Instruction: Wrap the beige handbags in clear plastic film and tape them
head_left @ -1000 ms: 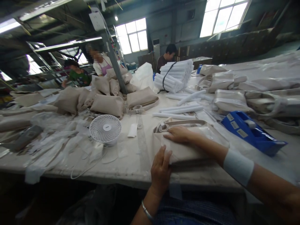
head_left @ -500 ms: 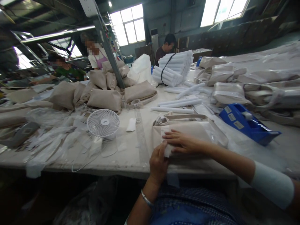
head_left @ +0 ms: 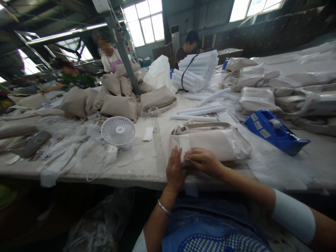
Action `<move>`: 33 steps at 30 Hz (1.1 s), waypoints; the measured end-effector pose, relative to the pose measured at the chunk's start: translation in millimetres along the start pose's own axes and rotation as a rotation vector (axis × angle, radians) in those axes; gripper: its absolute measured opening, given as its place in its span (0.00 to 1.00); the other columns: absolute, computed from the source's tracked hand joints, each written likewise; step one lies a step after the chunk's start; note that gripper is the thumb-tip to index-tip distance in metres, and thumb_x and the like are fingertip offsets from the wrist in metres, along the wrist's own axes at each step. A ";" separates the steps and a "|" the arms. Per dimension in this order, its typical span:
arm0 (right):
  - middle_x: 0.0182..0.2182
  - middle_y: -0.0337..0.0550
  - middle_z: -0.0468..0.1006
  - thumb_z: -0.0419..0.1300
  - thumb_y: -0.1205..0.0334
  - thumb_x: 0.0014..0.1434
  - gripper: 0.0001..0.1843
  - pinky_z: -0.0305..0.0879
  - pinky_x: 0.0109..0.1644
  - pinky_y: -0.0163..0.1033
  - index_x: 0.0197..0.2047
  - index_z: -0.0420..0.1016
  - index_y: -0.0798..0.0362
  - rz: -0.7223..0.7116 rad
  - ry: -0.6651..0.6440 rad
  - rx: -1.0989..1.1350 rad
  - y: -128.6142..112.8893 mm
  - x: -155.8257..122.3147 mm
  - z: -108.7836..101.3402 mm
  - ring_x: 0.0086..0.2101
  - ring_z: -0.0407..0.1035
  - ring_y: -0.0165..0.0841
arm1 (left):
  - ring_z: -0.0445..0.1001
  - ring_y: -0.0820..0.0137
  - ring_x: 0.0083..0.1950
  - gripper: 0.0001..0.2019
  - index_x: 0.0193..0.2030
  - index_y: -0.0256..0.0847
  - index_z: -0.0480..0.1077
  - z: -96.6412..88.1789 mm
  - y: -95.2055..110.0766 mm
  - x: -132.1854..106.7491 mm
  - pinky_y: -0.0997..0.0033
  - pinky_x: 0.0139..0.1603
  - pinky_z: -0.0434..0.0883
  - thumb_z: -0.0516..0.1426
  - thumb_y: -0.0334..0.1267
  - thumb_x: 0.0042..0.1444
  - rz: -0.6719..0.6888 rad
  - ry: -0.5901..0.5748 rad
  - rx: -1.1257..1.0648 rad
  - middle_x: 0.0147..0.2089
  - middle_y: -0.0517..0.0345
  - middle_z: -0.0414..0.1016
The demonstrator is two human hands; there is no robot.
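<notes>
A beige bag in clear plastic wrap (head_left: 212, 141) lies on the white table (head_left: 147, 168) right before me, a coiled strap at its far left corner. My left hand (head_left: 175, 168) stands against the bag's near left edge, fingers straight and together. My right hand (head_left: 202, 161) lies on the near edge beside it, fingers curled down on the plastic, touching the left hand. A strip of tape (head_left: 185, 143) runs over the bag's left end just above both hands.
A blue tape dispenser (head_left: 275, 132) sits to the right, a small white fan (head_left: 118, 131) to the left. Stuffed beige bags (head_left: 119, 105), wrapped bags (head_left: 256, 99) and a stack of white rolls (head_left: 196, 71) fill the far table. Three people work at the far side.
Both hands have slid from the bag's top toward its near left edge and come together. The view has dropped a little and the bag now lies further from me.
</notes>
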State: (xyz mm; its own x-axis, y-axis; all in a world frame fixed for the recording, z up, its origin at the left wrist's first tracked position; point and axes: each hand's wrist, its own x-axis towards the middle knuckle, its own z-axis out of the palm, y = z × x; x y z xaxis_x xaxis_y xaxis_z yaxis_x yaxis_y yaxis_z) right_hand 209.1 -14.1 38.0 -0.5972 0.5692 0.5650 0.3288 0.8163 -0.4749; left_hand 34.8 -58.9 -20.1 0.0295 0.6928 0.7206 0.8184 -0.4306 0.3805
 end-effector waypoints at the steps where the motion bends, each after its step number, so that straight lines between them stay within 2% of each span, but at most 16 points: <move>1: 0.42 0.42 0.84 0.59 0.65 0.66 0.10 0.74 0.53 0.42 0.44 0.82 0.47 -0.002 0.025 0.023 0.8 -3.0 -0.7 0.43 0.78 0.36 | 0.65 0.56 0.68 0.38 0.72 0.42 0.50 0.2 -0.1 -0.1 0.57 0.62 0.73 0.62 0.40 0.59 -0.003 -0.002 0.003 0.68 0.41 0.64; 7: 0.43 0.44 0.84 0.59 0.67 0.67 0.12 0.75 0.53 0.41 0.48 0.81 0.48 -0.082 0.090 0.057 -5.2 -19.0 -5.7 0.46 0.77 0.36 | 0.67 0.58 0.67 0.36 0.73 0.41 0.48 0.2 0.9 0.2 0.59 0.62 0.73 0.58 0.42 0.63 0.004 -0.023 0.011 0.67 0.42 0.66; 9: 0.43 0.44 0.84 0.58 0.68 0.67 0.12 0.74 0.56 0.43 0.50 0.80 0.48 -0.123 0.062 0.063 -8.6 -23.3 -5.2 0.46 0.78 0.35 | 0.67 0.59 0.67 0.35 0.74 0.42 0.47 -1.4 2.2 1.2 0.59 0.63 0.72 0.57 0.39 0.64 -0.005 -0.033 0.012 0.67 0.43 0.66; 12: 0.44 0.43 0.84 0.56 0.68 0.68 0.13 0.70 0.60 0.45 0.52 0.77 0.48 -0.198 0.015 0.053 -10.2 -30.6 -3.1 0.46 0.78 0.33 | 0.66 0.62 0.68 0.32 0.74 0.44 0.48 -3.9 3.7 2.8 0.59 0.64 0.71 0.52 0.29 0.65 -0.015 -0.040 0.006 0.68 0.46 0.66; 14: 0.44 0.43 0.84 0.55 0.67 0.69 0.14 0.69 0.61 0.46 0.54 0.76 0.48 -0.237 -0.001 0.021 -8.5 -36.3 -1.5 0.48 0.77 0.34 | 0.66 0.63 0.68 0.32 0.73 0.46 0.52 -4.9 3.8 3.0 0.60 0.65 0.71 0.50 0.25 0.63 -0.007 -0.042 -0.009 0.68 0.49 0.67; 18: 0.45 0.43 0.83 0.53 0.69 0.69 0.15 0.68 0.62 0.46 0.54 0.76 0.49 -0.296 -0.010 -0.060 -4.9 -47.7 -2.1 0.51 0.75 0.34 | 0.67 0.63 0.67 0.29 0.65 0.48 0.65 -5.5 1.7 0.7 0.57 0.66 0.70 0.53 0.23 0.59 0.095 -0.104 -0.042 0.63 0.57 0.73; 20: 0.44 0.42 0.84 0.53 0.69 0.70 0.14 0.65 0.65 0.47 0.52 0.76 0.49 -0.324 -0.053 -0.075 -7.2 -52.1 -6.3 0.49 0.76 0.33 | 0.68 0.63 0.66 0.28 0.65 0.48 0.67 -5.8 0.4 -0.8 0.54 0.66 0.69 0.53 0.22 0.59 0.125 -0.147 -0.034 0.62 0.58 0.74; 22: 0.42 0.42 0.84 0.56 0.65 0.69 0.10 0.64 0.66 0.49 0.51 0.76 0.50 -0.336 -0.109 -0.059 -12.6 -54.5 -12.9 0.45 0.78 0.34 | 0.68 0.63 0.66 0.29 0.65 0.47 0.66 -6.2 -0.4 -2.0 0.53 0.67 0.69 0.52 0.22 0.58 0.131 -0.176 -0.017 0.63 0.57 0.73; 25: 0.41 0.42 0.84 0.63 0.61 0.65 0.12 0.67 0.63 0.48 0.51 0.75 0.50 -0.272 -0.040 -0.059 -19.5 -51.3 -21.8 0.44 0.78 0.35 | 0.68 0.64 0.67 0.28 0.65 0.46 0.66 -5.7 -0.4 -2.9 0.53 0.66 0.69 0.51 0.23 0.59 0.144 -0.186 -0.004 0.63 0.57 0.72; 28: 0.43 0.43 0.83 0.62 0.63 0.65 0.11 0.66 0.63 0.48 0.51 0.75 0.49 -0.152 0.063 -0.174 -16.6 -40.5 -20.8 0.47 0.76 0.37 | 0.69 0.64 0.66 0.26 0.64 0.46 0.67 -2.9 0.1 -3.7 0.54 0.66 0.69 0.52 0.24 0.61 0.154 -0.149 0.005 0.63 0.57 0.73; 31: 0.45 0.47 0.80 0.60 0.61 0.66 0.10 0.64 0.63 0.52 0.50 0.75 0.50 -0.051 -0.006 -0.290 -5.3 -31.1 -10.3 0.49 0.73 0.41 | 0.70 0.64 0.65 0.26 0.64 0.47 0.67 -1.0 -0.6 -4.5 0.55 0.66 0.68 0.54 0.24 0.60 0.149 -0.138 0.012 0.62 0.58 0.74; 33: 0.45 0.49 0.79 0.57 0.63 0.67 0.10 0.65 0.61 0.53 0.49 0.75 0.51 -0.010 -0.053 -0.341 2.4 -30.1 -2.5 0.49 0.71 0.43 | 0.68 0.63 0.67 0.28 0.65 0.46 0.65 -3.7 -1.6 -3.7 0.54 0.68 0.67 0.55 0.24 0.59 0.145 -0.182 0.006 0.63 0.57 0.72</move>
State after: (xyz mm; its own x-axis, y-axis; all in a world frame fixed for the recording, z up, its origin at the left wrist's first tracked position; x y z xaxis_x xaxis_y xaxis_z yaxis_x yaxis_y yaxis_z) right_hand 229.7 -29.0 21.7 -0.6356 0.5626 0.5286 0.5433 0.8125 -0.2113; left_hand 31.2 -62.9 -21.2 0.2490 0.7171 0.6510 0.8017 -0.5297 0.2768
